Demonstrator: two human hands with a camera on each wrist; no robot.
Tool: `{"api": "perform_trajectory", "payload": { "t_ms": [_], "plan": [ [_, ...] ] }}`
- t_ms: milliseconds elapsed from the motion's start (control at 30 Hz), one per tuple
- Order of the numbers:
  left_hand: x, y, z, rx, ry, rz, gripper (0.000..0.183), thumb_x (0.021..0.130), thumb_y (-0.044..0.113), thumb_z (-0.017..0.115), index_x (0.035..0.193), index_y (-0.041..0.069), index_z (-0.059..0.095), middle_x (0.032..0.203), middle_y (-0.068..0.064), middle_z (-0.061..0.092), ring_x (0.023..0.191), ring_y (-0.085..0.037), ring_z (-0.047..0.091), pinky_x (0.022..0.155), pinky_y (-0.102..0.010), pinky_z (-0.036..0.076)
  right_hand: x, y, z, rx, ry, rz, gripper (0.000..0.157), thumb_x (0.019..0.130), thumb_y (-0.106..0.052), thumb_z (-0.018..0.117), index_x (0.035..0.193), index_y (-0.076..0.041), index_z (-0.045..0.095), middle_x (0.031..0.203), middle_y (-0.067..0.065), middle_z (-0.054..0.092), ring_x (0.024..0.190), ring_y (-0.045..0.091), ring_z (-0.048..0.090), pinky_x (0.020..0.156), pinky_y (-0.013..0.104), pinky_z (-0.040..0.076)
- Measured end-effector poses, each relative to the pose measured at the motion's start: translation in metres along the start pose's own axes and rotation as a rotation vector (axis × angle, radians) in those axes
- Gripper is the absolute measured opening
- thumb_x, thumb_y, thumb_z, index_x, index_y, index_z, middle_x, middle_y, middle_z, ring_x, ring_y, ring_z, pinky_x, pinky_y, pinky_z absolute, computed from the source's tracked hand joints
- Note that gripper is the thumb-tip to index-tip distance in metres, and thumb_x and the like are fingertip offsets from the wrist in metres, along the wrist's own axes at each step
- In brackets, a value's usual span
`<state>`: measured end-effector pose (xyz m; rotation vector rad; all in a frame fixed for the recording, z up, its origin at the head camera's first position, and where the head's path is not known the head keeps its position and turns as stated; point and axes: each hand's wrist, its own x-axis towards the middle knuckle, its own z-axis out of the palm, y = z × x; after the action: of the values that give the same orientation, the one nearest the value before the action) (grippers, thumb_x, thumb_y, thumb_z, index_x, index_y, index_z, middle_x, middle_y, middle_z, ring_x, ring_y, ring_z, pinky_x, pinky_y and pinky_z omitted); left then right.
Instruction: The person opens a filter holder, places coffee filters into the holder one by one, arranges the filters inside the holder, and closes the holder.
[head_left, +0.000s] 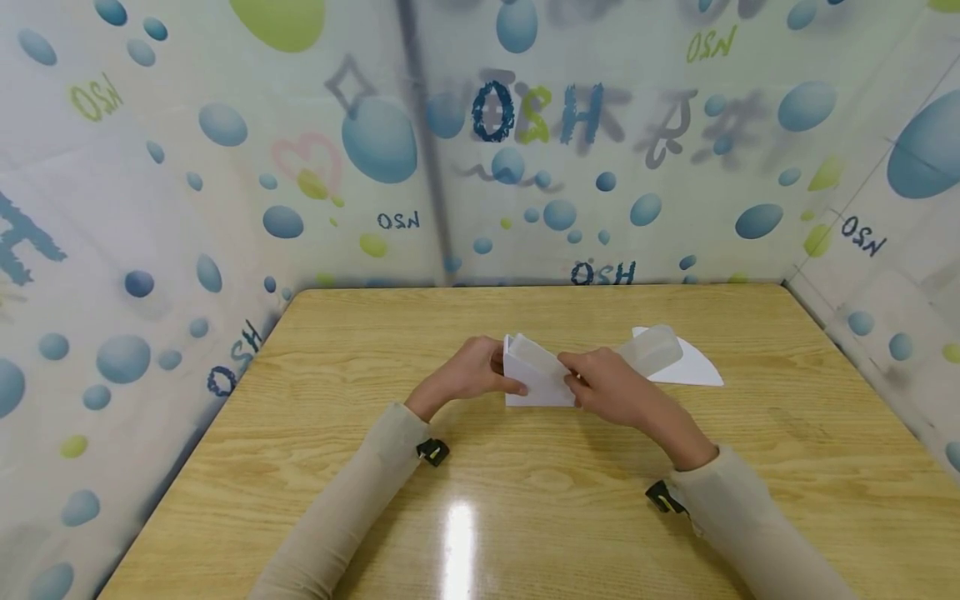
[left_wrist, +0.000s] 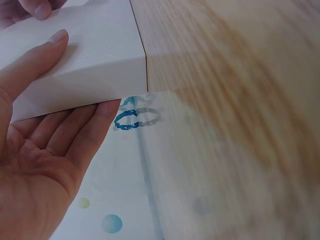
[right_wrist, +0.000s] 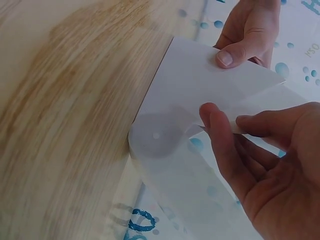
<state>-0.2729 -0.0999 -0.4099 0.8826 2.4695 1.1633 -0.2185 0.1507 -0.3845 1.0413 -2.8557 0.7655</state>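
Note:
My left hand (head_left: 478, 367) grips the left end of a white box (head_left: 542, 393), its thumb flat on the near face. In the left wrist view the fingers (left_wrist: 75, 125) of that hand bend along the far side of the box. A pale, thin-edged piece (head_left: 534, 353) slants up out of the top of the box. At the right end, my right hand (head_left: 611, 385) pinches the edge of this piece between thumb and fingers; the right wrist view shows its thin white edge (right_wrist: 235, 127) there. What lies inside the box is hidden.
Beyond my right hand, a translucent plastic piece (head_left: 652, 353) with rounded corners overlaps a white fan-shaped sheet (head_left: 692, 367). The wooden table (head_left: 360, 333) ends at a printed cloth wall (head_left: 450, 200) behind and at both sides.

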Motion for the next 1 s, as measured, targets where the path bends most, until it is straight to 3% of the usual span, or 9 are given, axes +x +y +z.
{"api": "perform_trajectory", "payload": {
  "t_ms": [400, 600, 1000],
  "plan": [
    [-0.0009, 0.0, -0.0007, -0.002, -0.004, -0.003, 0.037, 0.086, 0.017, 0.086, 0.12, 0.009, 0.073, 0.11, -0.009, 0.079, 0.09, -0.015, 0.075, 0.077, -0.03, 0.061, -0.0008, 0.0013, 0.0023, 0.029, -0.066, 0.024, 0.01, 0.105, -0.003, 0.052, 0.102, -0.007, 0.061, 0.073, 0.001, 0.063, 0.056, 0.002, 0.055, 0.055, 0.022, 0.047],
    [-0.0007, -0.0001, -0.0002, 0.005, 0.002, 0.002, 0.035, 0.086, 0.017, 0.085, 0.119, 0.009, 0.074, 0.109, -0.007, 0.079, 0.089, -0.013, 0.075, 0.076, -0.029, 0.061, -0.0021, 0.0013, 0.0015, 0.033, -0.123, 0.062, 0.023, 0.107, -0.004, 0.047, 0.125, -0.004, 0.061, 0.083, 0.008, 0.068, 0.057, 0.004, 0.055, 0.059, 0.023, 0.047],
    [-0.0006, 0.0, 0.0001, -0.004, 0.006, -0.015, 0.035, 0.086, 0.016, 0.086, 0.118, 0.008, 0.073, 0.11, -0.008, 0.079, 0.09, -0.014, 0.075, 0.078, -0.029, 0.061, -0.003, 0.0009, 0.0047, 0.099, -0.19, 0.095, 0.017, 0.109, -0.009, 0.047, 0.125, -0.004, 0.051, 0.082, 0.012, 0.066, 0.056, 0.01, 0.061, 0.058, 0.023, 0.051]
  ]
}}
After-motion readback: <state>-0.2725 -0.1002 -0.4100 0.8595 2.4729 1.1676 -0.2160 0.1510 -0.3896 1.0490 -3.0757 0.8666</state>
